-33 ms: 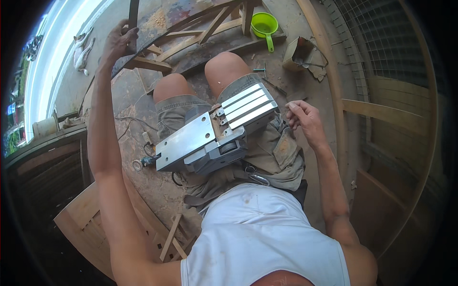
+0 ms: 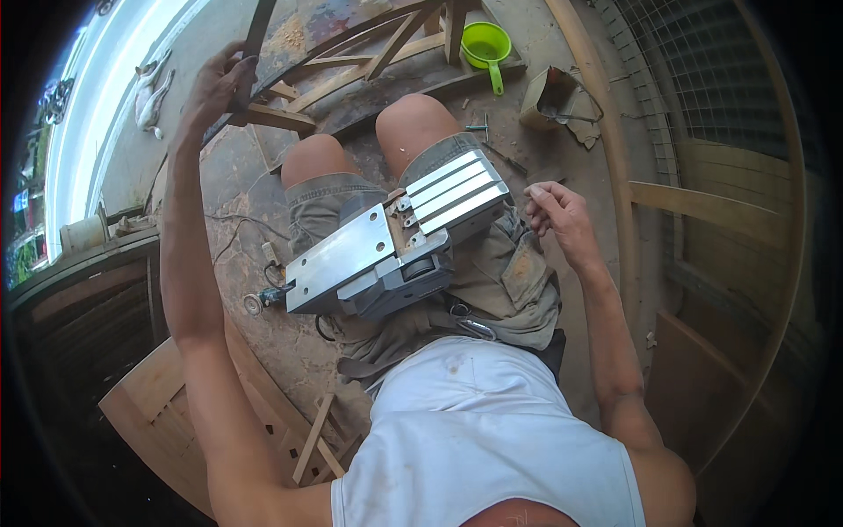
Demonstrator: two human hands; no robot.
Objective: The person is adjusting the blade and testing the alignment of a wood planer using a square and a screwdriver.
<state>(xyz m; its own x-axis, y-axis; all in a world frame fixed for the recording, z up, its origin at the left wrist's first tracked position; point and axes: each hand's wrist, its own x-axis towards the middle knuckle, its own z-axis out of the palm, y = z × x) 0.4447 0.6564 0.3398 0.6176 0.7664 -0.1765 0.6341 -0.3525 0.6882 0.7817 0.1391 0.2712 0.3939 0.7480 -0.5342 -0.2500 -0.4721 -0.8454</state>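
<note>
We have the planer (image 2: 342, 256) bottom up on our lap (image 2: 518, 294), in the middle of the view, with its shiny plates facing us. Take it as the middle of the clock. At ten o'clock, our left hand (image 2: 213, 90) has its fingers bent round a dark strip (image 2: 256, 39). At three o'clock, our right hand (image 2: 559, 212) is just past the planer's end, not touching it. Its fingers curl in, with thumb and finger close; we cannot tell if they pinch some small thing.

To do this well, we think it's best to sit with both legs level, so the planer can't slide. Fingers should not go near the slot (image 2: 406, 230), as a blade there could cut. A firm left grip should help the strip not slip.

The grinder (image 2: 256, 303) is at eight o'clock, and the green pan (image 2: 486, 42) at one. We see no words we can read on any tool.
</note>
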